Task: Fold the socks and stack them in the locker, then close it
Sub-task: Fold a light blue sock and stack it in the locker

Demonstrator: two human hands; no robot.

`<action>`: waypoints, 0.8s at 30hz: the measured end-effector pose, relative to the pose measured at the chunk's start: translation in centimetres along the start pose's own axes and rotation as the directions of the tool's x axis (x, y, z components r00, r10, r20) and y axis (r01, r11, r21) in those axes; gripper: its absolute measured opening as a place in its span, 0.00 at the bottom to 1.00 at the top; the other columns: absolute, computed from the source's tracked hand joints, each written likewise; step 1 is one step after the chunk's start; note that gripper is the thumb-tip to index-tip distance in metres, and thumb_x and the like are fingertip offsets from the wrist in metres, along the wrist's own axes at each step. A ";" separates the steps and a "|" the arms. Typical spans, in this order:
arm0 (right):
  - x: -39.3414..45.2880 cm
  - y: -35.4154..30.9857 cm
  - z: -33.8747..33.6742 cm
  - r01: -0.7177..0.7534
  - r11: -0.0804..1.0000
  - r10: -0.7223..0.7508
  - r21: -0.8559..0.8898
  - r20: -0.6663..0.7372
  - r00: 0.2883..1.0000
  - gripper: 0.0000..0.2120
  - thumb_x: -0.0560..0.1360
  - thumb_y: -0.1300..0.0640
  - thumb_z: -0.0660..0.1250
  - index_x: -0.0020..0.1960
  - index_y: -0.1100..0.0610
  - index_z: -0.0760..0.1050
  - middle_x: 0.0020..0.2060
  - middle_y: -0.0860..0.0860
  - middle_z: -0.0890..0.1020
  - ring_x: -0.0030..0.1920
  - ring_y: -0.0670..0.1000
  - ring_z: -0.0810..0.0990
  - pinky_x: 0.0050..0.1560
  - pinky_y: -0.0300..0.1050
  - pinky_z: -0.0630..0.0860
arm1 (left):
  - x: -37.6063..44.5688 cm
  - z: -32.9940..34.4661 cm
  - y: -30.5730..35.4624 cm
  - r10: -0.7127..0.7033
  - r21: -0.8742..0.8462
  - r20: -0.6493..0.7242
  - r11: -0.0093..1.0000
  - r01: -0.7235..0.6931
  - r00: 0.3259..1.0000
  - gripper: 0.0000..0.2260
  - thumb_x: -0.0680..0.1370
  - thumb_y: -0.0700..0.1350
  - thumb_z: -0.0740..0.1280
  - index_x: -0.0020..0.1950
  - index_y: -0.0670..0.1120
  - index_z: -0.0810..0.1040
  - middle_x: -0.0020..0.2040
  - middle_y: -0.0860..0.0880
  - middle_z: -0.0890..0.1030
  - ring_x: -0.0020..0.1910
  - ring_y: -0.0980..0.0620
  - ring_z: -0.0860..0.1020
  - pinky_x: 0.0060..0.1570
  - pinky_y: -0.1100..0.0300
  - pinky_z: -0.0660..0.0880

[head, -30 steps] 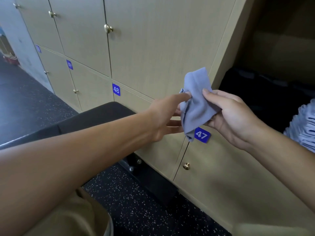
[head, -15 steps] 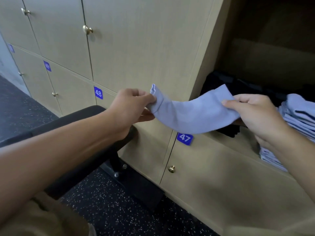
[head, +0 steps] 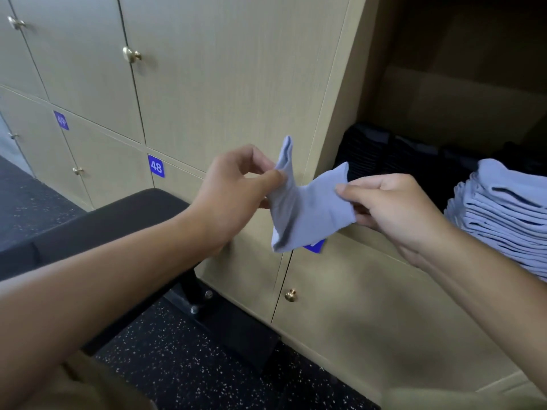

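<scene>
A light blue sock hangs in the air in front of the lockers, bent into a V. My left hand pinches one end of it between thumb and fingers. My right hand pinches the other end. Just right of my hands is the open locker, its inside dark. A tall stack of folded light blue socks sits at its front right. Black folded items lie behind the stack on the locker floor. The locker's door is not in view.
Shut wooden locker doors with brass knobs fill the wall; blue tags read 48 and 49. A black padded bench stands below my left arm on a speckled dark floor. A lower door knob sits beneath the sock.
The sock was opened out flat between my hands, and now my hands have come closer together so it bends in the middle. The view has shifted right, showing more of the stack.
</scene>
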State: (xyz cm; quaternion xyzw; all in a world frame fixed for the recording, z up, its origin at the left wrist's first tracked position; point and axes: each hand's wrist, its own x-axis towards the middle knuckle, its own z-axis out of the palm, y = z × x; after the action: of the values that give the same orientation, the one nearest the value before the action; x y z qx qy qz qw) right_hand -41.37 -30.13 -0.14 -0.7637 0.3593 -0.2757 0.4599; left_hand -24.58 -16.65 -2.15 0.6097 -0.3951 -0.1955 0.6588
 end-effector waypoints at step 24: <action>-1.8 -1.9 -0.3 0.003 0.971 -0.016 0.238 0.056 0.998 0.28 0.85 0.41 0.53 0.52 0.59 0.85 0.45 0.53 0.88 0.48 0.49 0.87 0.53 0.42 0.83 | 0.5 5.7 0.7 -0.116 -0.164 0.107 0.977 0.133 0.987 0.21 0.71 0.55 0.78 0.52 0.43 0.74 0.45 0.42 0.80 0.42 0.48 0.82 0.46 0.49 0.82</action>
State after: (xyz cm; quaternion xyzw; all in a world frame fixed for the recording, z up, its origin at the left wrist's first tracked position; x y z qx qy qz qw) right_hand -42.09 -28.21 1.58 -0.7123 0.3066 -0.2971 0.5570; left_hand -28.72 -20.58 -1.63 0.5643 -0.3693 -0.2988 0.6752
